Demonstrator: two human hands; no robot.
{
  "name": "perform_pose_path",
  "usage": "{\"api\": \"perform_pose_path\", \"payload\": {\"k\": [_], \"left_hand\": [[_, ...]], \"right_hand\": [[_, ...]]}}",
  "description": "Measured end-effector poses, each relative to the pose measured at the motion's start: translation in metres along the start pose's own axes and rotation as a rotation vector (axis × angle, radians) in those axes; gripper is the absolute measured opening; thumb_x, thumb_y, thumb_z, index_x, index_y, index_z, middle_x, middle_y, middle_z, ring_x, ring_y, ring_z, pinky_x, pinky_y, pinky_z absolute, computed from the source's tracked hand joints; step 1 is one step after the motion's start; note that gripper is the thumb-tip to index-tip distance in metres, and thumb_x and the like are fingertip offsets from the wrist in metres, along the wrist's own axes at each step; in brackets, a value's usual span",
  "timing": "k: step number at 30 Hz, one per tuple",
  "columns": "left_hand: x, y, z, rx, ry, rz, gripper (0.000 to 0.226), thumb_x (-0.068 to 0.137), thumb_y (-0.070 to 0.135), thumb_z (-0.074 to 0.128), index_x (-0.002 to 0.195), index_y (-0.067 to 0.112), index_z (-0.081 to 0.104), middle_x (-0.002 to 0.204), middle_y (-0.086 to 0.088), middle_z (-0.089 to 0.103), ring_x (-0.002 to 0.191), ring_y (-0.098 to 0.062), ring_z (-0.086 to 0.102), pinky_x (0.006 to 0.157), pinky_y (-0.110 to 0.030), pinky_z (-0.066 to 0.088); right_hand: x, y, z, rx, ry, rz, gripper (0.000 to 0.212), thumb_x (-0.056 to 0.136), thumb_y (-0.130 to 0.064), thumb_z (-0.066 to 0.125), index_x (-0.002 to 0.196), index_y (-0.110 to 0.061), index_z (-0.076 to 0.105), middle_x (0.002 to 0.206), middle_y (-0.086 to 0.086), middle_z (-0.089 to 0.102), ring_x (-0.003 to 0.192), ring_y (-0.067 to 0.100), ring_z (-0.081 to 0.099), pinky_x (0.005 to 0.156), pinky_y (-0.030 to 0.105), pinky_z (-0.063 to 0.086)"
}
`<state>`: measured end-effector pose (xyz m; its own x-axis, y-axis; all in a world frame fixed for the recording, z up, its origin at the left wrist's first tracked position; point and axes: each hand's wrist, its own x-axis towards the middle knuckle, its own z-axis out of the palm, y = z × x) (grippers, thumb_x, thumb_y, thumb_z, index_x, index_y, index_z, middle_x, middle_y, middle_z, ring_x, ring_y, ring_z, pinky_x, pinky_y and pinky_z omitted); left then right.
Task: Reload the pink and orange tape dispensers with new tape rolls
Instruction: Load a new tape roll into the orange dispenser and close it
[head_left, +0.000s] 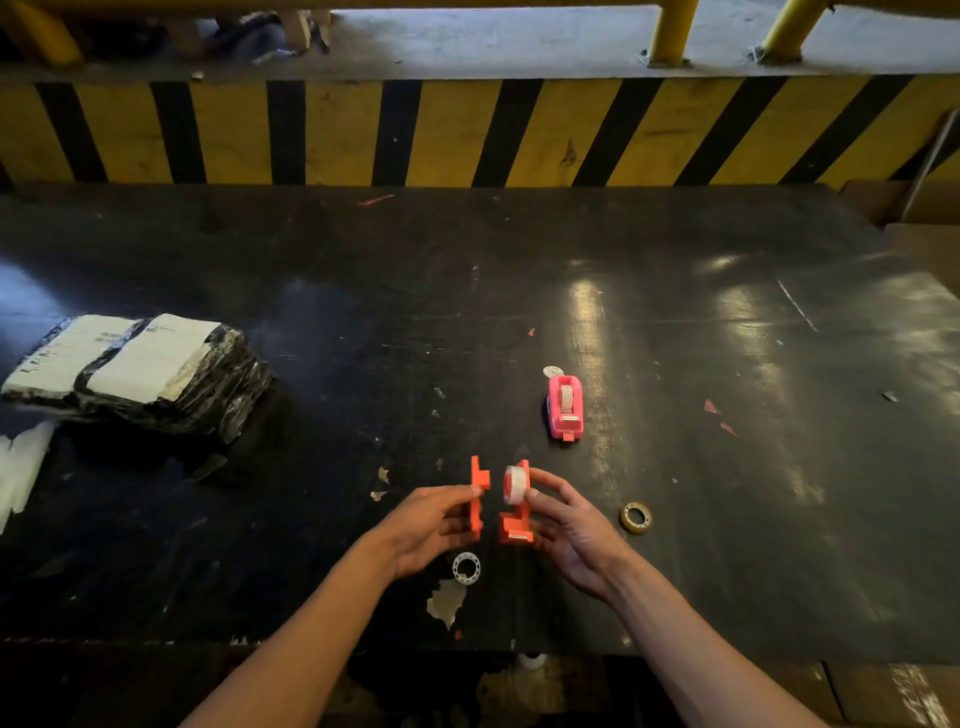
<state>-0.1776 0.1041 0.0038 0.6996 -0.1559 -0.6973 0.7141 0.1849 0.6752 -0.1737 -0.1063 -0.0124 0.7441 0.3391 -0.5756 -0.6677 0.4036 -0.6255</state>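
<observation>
Orange dispenser held apart in two halves above the black table (727, 364).

The left hand (431, 525) pinched the empty half (478, 493); the right hand (571, 525) gripped the half (517, 525) carrying a white tape roll (515, 483), thumb against it. The pink dispenser (565, 406) stood beyond.

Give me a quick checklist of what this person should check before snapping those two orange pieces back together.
1. New tape roll seated in the orange half held by the right hand: ok.
2. Left hand grips the other orange half: ok.
3. Halves face each other, gap between them: ok.
4. Tape end threaded to the cutter: cannot tell.
5. Empty white core is out, lying on the table: ok.
6. Pink dispenser closed, roll inside: ok.
</observation>
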Motion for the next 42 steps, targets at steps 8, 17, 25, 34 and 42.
{"api": "perform_pose_path", "payload": {"k": [8, 17, 25, 34, 42], "left_hand": [[-0.006, 0.007, 0.019, 0.027, -0.051, -0.013, 0.030, 0.094, 0.022, 0.067, 0.118, 0.007, 0.072, 0.111, -0.017, 0.072, 0.100, -0.026, 0.066, 0.079, -0.035, 0.055], [-0.009, 0.006, 0.024, 0.074, -0.027, -0.071, 0.031, 0.092, 0.022, 0.069, 0.120, 0.008, 0.070, 0.117, -0.018, 0.072, 0.097, -0.025, 0.070, 0.077, -0.031, 0.057], [-0.008, 0.008, 0.024, 0.038, 0.000, -0.103, 0.035, 0.089, 0.019, 0.073, 0.122, 0.008, 0.069, 0.116, -0.017, 0.074, 0.106, -0.028, 0.070, 0.080, -0.035, 0.058], [-0.004, 0.012, 0.016, 0.043, -0.041, -0.032, 0.055, 0.077, 0.018, 0.079, 0.130, 0.009, 0.064, 0.118, -0.016, 0.074, 0.110, -0.030, 0.071, 0.085, -0.041, 0.058], [0.002, 0.005, 0.018, 0.056, -0.044, -0.037, 0.057, 0.078, 0.015, 0.080, 0.131, 0.008, 0.060, 0.107, -0.014, 0.078, 0.098, -0.026, 0.077, 0.080, -0.039, 0.061]], "right_hand": [[-0.005, -0.002, 0.001, -0.038, 0.001, -0.049, 0.052, 0.080, -0.013, 0.075, 0.130, -0.017, 0.060, 0.117, 0.024, 0.071, 0.098, 0.034, 0.070, 0.086, 0.045, 0.056], [-0.011, -0.005, -0.001, -0.067, 0.003, -0.029, 0.051, 0.078, -0.012, 0.076, 0.127, -0.017, 0.063, 0.116, 0.023, 0.071, 0.106, 0.039, 0.066, 0.108, 0.058, 0.043], [-0.011, -0.009, 0.002, -0.099, -0.036, -0.018, 0.054, 0.077, -0.012, 0.077, 0.128, -0.018, 0.060, 0.115, 0.023, 0.072, 0.101, 0.039, 0.070, 0.092, 0.051, 0.055], [-0.008, -0.009, 0.008, -0.071, -0.069, -0.061, 0.055, 0.078, -0.012, 0.075, 0.129, -0.018, 0.057, 0.118, 0.026, 0.070, 0.091, 0.036, 0.072, 0.073, 0.043, 0.062], [-0.004, -0.007, 0.005, -0.144, -0.027, -0.042, 0.049, 0.081, -0.013, 0.072, 0.128, -0.018, 0.058, 0.120, 0.026, 0.068, 0.100, 0.039, 0.069, 0.087, 0.049, 0.056]]}}
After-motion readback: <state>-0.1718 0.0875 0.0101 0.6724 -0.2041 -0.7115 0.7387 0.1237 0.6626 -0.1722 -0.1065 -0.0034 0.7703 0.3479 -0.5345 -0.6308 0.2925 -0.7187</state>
